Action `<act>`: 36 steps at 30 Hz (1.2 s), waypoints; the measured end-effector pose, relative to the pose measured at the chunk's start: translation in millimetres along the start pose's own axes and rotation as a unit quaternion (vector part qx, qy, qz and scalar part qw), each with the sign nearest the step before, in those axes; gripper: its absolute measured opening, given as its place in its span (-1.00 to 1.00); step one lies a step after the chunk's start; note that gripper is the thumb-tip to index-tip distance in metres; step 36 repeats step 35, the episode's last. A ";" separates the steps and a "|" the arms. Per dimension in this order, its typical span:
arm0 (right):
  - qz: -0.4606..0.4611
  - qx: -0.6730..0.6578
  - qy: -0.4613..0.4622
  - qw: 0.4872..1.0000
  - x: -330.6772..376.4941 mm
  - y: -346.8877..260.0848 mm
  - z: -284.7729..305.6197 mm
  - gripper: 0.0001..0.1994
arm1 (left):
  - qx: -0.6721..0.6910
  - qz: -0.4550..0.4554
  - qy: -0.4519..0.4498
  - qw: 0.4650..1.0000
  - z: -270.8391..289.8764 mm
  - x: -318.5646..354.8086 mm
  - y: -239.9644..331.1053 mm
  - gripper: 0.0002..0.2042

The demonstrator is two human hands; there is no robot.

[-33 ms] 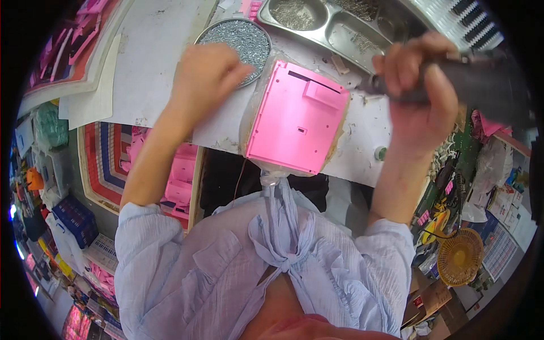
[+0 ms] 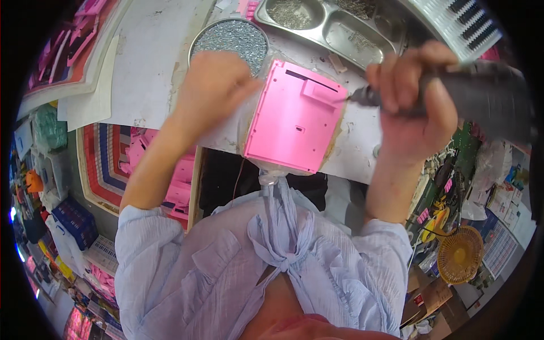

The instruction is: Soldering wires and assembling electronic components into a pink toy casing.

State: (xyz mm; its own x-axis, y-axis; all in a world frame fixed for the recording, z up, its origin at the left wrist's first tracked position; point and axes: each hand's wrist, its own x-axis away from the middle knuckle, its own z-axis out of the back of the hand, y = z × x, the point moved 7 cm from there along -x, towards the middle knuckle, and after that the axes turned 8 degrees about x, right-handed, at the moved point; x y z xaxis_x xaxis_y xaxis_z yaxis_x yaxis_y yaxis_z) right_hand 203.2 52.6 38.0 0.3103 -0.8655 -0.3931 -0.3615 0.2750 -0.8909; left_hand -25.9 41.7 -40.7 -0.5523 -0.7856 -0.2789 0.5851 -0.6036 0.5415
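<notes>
A square pink plastic panel with small holes, a slot and a raised block lies on clear plastic sheeting at the table's front edge. Just left of its upper part, my left hand is closed with the fingers curled and thumb and forefinger together. Anything pinched there is too blurred to make out. On the other side, my right hand grips a dark power screwdriver. Its blurred bit points left at the panel's right edge beside the raised block; contact cannot be told.
Behind my left hand stands a round tin full of small silvery screws. A compartmented metal tray with small metal parts lies at the back. Pink parts fill a striped-lined box at left. A yellow basket is at right.
My left hand has moved slightly right and nearer to me, closer to the panel. The screwdriver's bit has shifted left and a little nearer, toward the raised block.
</notes>
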 end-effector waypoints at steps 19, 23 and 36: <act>-0.008 -0.027 -0.003 1.000 34.4 -14.2 -66.6 -0.70 | 0.195 -0.034 -0.006 0.980 -11.7 9.8 80.6 -0.86; -0.024 -0.041 0.000 0.999 35.2 -9.4 -67.9 -0.68 | 0.116 -0.090 -0.057 0.988 -11.4 2.1 88.3 -0.82; 0.009 0.028 0.054 0.998 46.5 -19.9 -38.9 -0.67 | -0.116 0.066 -0.011 0.991 2.4 -14.2 -64.0 -0.72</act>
